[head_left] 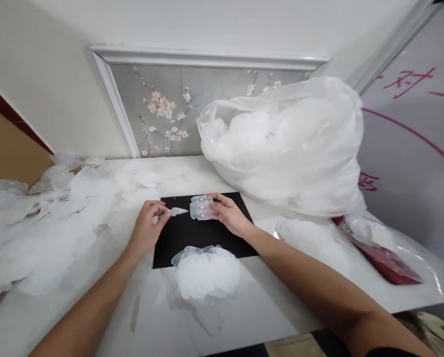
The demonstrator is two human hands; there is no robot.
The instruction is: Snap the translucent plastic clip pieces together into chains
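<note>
My left hand pinches a small translucent plastic piece, seen nearly edge-on, above the left side of a black mat. In my right hand is a flat translucent plastic piece with rounded corners and small white dots, its face turned to me. A narrow gap separates the two pieces. Closer to me, a pile of similar translucent pieces lies partly on the mat's front edge and partly on the white table.
A large clear bag full of white pieces stands at the back right. Many loose pieces cover the table's left side. On the right lie more pieces and a red packet under clear plastic. A framed flower panel is behind.
</note>
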